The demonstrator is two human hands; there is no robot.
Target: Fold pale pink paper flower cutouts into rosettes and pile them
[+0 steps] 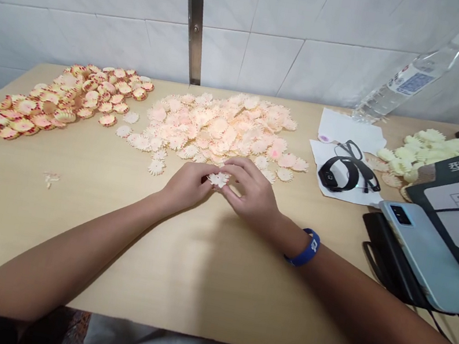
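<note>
Pinching the paper flower (218, 179) between your left hand (186, 186) and right hand (251, 192), you could tear it by squeezing too hard.

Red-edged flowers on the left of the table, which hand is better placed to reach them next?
Probably the left hand: it is on their side and nearer the red-edged flowers. The right hand is farther off, beyond the paper flower that both hands are holding.

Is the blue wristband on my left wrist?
No, the blue wristband is behind the right hand, on that wrist.
</note>
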